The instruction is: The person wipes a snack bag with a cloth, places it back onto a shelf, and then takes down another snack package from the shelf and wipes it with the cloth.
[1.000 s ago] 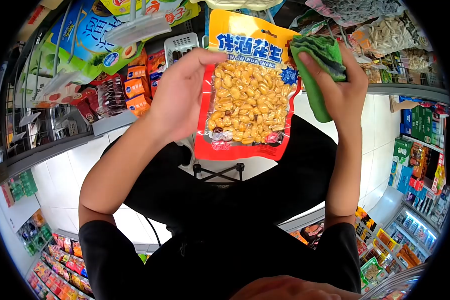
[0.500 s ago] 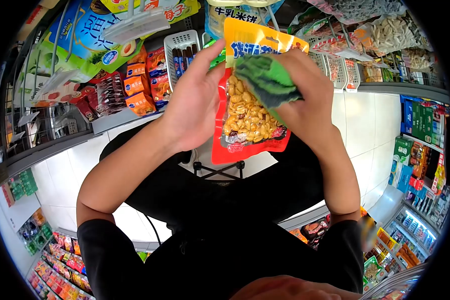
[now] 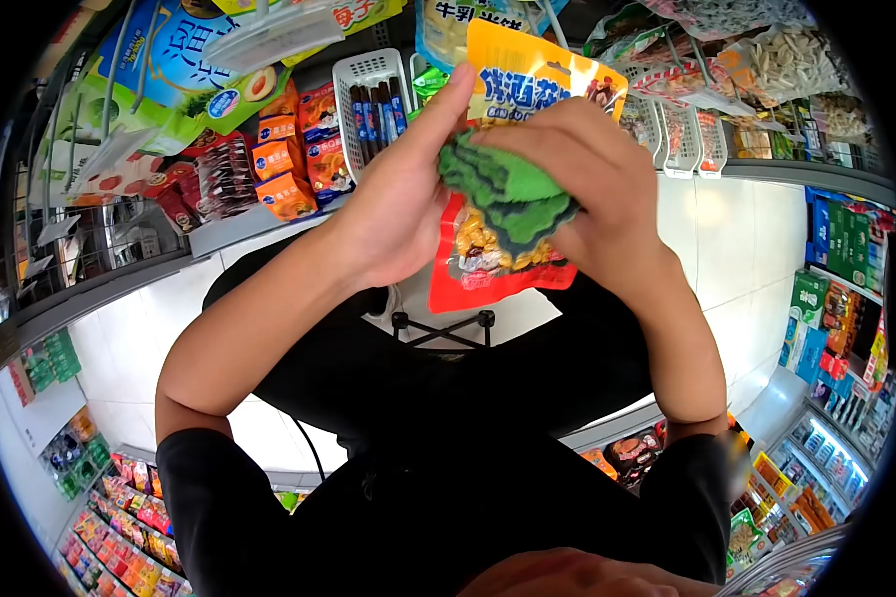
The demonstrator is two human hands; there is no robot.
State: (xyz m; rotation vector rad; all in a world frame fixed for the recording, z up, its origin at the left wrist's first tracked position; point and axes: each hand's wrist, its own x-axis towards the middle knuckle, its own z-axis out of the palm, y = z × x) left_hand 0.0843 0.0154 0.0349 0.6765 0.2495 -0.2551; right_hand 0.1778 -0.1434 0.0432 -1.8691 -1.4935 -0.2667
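Observation:
A red and yellow bag of peanuts (image 3: 483, 291) is held up in front of my lap, its clear window showing the golden nuts. My left hand (image 3: 393, 214) grips the bag along its left edge, thumb up the side and fingers hidden behind. Bunched in my right hand (image 3: 612, 194) is a green cloth with dark stripes (image 3: 513, 184), pressed against the bag's front. The cloth covers the middle of the window and reaches the left edge beside my left palm.
Beyond the bag, a shelf holds a white basket of dark blue sticks (image 3: 373, 109), orange snack packs (image 3: 284, 169) and a large green and blue bag (image 3: 184, 75). White baskets (image 3: 682, 139) stand to the right. My black-clad legs (image 3: 448, 398) are below, over white floor tiles.
The cloth in my right hand has slid left and down across the bag, hiding more of the nuts. The bag has shifted slightly upward; my left hand keeps its hold.

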